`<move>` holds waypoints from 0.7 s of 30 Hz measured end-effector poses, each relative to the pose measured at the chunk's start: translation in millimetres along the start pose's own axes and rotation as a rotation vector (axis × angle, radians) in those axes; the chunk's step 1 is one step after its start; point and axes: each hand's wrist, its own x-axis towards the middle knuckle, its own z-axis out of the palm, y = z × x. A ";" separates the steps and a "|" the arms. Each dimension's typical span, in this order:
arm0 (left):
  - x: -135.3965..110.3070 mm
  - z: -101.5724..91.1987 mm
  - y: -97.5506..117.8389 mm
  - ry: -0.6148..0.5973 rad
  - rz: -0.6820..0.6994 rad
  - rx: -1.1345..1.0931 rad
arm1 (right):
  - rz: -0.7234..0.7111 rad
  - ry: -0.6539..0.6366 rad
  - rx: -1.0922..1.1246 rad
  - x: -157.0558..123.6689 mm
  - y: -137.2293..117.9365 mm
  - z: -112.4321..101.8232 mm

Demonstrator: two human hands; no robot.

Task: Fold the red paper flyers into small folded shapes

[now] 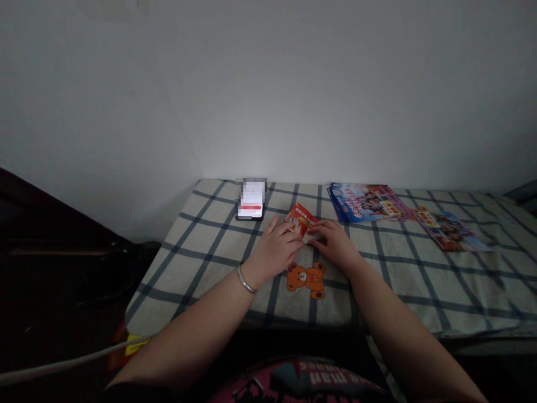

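A small red folded leaflet point(308, 214) with printed pictures and white lettering lies on the checked cloth between my hands. Across its left part rests my left hand point(274, 246), its fingers stretched and somewhat spread, partly covering the print. My right hand point(335, 243) is at the leaflet's right side, thumb and fingers bent together at its edge. The fingertips hide part of that edge. A pale strip of the paper shows between the two hands. An orange teddy bear print point(308, 280) is on the cloth just below them.
A phone with a lit screen point(251, 197) is beyond my left hand, near the wall. Colourful leaflets point(364, 201) overlap at the back right, and another leaflet point(451, 229) lies farther right. The checked tablecloth point(201, 235) ends at the left. A pale cable point(62, 365) crosses the lower left.
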 end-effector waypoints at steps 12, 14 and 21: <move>0.0 0.4 -1.3 0.010 -0.050 0.004 | -0.026 0.045 0.057 -0.4 -0.1 2.3; 0.2 1.2 -1.3 0.002 -0.040 -0.001 | -0.024 0.054 0.046 -0.3 0.0 2.4; 0.0 1.4 -0.3 0.005 -0.033 0.001 | 0.016 0.073 -0.020 -1.1 0.6 1.4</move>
